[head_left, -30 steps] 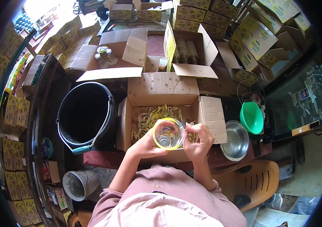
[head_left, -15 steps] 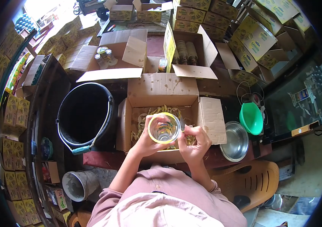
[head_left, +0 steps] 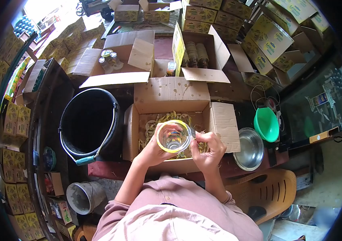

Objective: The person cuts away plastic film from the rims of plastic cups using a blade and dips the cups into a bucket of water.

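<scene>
My left hand (head_left: 151, 150) is wrapped round a clear jar (head_left: 174, 141) with a yellow rim, its mouth turned up toward me. My right hand (head_left: 208, 151) is closed in a pinch against the right side of the jar's rim. What its fingertips hold there is too small to make out. Below both hands stands an open cardboard box (head_left: 172, 89), its flaps folded out. Yellowish curled strips (head_left: 149, 124) lie scattered on the bottom of this box, partly hidden by the jar and my hands.
A black bucket (head_left: 116, 120) stands left of the box. To the right are a steel bowl (head_left: 248, 150) and a green bowl (head_left: 266, 124). Behind, one open carton (head_left: 114, 78) holds several jars, another (head_left: 206, 75) bottles. A grey bucket (head_left: 84, 197) and an orange chair (head_left: 265, 193) are lower down.
The jar has tilted very slightly, and my right hand has shifted a little at its rim. My left hand keeps its hold. The whole view has moved slightly.
</scene>
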`<state>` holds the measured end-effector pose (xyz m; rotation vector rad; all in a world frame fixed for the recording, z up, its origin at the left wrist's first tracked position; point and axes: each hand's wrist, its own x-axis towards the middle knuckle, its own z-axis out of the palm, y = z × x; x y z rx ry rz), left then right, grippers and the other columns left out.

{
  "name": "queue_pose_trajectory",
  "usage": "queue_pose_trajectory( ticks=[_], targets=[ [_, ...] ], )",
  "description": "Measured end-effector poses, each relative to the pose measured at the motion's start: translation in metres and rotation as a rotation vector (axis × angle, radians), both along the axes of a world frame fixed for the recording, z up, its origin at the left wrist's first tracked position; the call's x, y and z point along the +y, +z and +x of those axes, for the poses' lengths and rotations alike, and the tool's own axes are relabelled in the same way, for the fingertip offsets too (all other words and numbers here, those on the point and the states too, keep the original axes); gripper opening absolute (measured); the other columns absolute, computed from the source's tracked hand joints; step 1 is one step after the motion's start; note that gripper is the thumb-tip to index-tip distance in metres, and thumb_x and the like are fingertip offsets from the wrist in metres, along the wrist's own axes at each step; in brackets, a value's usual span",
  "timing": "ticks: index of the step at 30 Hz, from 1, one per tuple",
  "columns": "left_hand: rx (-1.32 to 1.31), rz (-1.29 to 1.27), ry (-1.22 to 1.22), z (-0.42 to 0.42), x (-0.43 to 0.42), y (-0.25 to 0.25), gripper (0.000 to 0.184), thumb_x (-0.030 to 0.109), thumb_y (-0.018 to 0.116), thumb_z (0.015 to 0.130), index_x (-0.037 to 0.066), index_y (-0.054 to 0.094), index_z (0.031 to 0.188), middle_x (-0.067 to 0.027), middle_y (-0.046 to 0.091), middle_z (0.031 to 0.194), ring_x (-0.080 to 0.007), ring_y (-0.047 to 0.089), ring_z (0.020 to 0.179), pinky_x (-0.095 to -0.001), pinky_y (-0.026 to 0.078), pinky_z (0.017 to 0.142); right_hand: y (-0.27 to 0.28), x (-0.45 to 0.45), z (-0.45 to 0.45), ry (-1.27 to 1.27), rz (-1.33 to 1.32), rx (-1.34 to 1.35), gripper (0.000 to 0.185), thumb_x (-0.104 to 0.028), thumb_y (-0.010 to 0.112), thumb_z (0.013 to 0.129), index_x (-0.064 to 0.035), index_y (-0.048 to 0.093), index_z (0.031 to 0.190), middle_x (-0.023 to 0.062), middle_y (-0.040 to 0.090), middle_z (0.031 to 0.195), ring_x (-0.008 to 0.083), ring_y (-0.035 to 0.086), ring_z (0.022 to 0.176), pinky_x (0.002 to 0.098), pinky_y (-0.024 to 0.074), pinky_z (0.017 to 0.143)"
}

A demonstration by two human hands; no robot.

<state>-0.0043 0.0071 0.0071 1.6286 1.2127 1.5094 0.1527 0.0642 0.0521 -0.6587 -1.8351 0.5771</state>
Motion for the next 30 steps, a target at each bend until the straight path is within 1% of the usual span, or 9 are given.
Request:
queue_pose_trajectory(
  ticks=[3,9,12,15,18,20,23,25,30],
  targets=[
    [0.061,-0.042,-0.001,0.0,-0.002,0.007,0.061,0.007,0.073,0.066,0.005,0.04,0.117,-0.0103,0.044,0.112,-0.0238,0.045,0.109,-0.0334,0.04,0.093,0.0,0.0,-0.001,-0.013,0.017,-0.013,0.021,0.007,0.065,0.063,-0.0022,0.063,0.082,0.0079,0.06,0.069,0.0167,0.06,0.059,0.0255,0.0475,0.054],
    [0.025,-0.062,-0.031,0.001,-0.005,0.004,0.058,0.008,0.072,0.068,0.004,0.041,0.117,-0.0113,0.045,0.114,-0.025,0.047,0.107,-0.0334,0.039,0.093,-0.004,0.004,-0.002,-0.001,0.037,-0.011,0.024,0.008,0.065,0.062,-0.002,0.063,0.084,0.0084,0.059,0.069,0.0176,0.06,0.06,0.0258,0.0475,0.054],
    [0.085,-0.059,-0.046,0.001,-0.005,0.002,0.061,0.008,0.072,0.068,0.003,0.039,0.12,-0.0114,0.045,0.115,-0.023,0.048,0.107,-0.0334,0.039,0.093,-0.004,0.006,-0.001,0.021,0.011,-0.01,0.025,0.009,0.064,0.062,-0.0012,0.063,0.085,0.0088,0.059,0.07,0.0174,0.06,0.06,0.0256,0.0475,0.054],
    [-0.113,-0.106,-0.143,0.002,-0.002,0.01,0.065,0.007,0.071,0.068,0.004,0.035,0.123,-0.0109,0.045,0.114,-0.0205,0.046,0.11,-0.0331,0.038,0.095,-0.002,0.007,0.0,0.012,-0.015,0.005,0.023,0.009,0.064,0.063,0.0,0.063,0.084,0.0088,0.059,0.07,0.0166,0.06,0.06,0.0251,0.0476,0.055],
    [-0.372,-0.122,-0.14,0.01,-0.003,0.007,0.065,0.005,0.067,0.07,0.005,0.032,0.125,-0.0104,0.044,0.115,-0.0188,0.043,0.112,-0.0332,0.036,0.096,-0.003,0.002,-0.004,-0.034,-0.066,0.053,0.02,0.008,0.064,0.064,0.0007,0.062,0.083,0.0088,0.06,0.069,0.016,0.06,0.06,0.0248,0.0477,0.055],
    [-0.454,-0.112,-0.145,0.01,-0.004,0.006,0.065,0.004,0.065,0.071,0.005,0.03,0.126,-0.0108,0.043,0.116,-0.019,0.042,0.113,-0.0337,0.035,0.096,-0.003,-0.003,-0.006,-0.063,-0.094,0.088,0.018,0.007,0.065,0.065,0.0009,0.062,0.082,0.0089,0.06,0.069,0.0159,0.06,0.059,0.0248,0.0479,0.055],
    [-0.499,-0.103,-0.147,0.008,-0.006,0.002,0.066,0.005,0.064,0.072,0.005,0.027,0.127,-0.0114,0.042,0.117,-0.0197,0.041,0.113,-0.0353,0.035,0.096,-0.004,-0.008,-0.008,-0.074,-0.092,0.107,0.016,0.005,0.066,0.065,0.0005,0.061,0.078,0.0068,0.057,0.065,0.012,0.056,0.058,0.0228,0.0421,0.053],
    [-0.545,-0.081,-0.141,0.008,-0.007,0.0,0.066,0.005,0.065,0.072,0.006,0.027,0.126,-0.0113,0.042,0.116,-0.02,0.041,0.113,-0.0355,0.037,0.095,-0.004,-0.01,-0.007,-0.064,-0.07,0.059,0.016,0.005,0.066,0.066,0.0,0.062,0.08,0.0078,0.059,0.067,0.0149,0.059,0.059,0.0245,0.0461,0.054],
    [-0.27,-0.059,-0.074,0.006,-0.007,-0.001,0.068,0.006,0.069,0.07,0.006,0.028,0.124,-0.0102,0.041,0.114,-0.0201,0.043,0.111,-0.035,0.039,0.094,-0.006,-0.009,-0.01,-0.061,0.047,0.034,0.019,0.006,0.066,0.064,-0.0006,0.062,0.082,0.0082,0.059,0.068,0.0171,0.06,0.059,0.0256,0.0479,0.055]
  ],
)
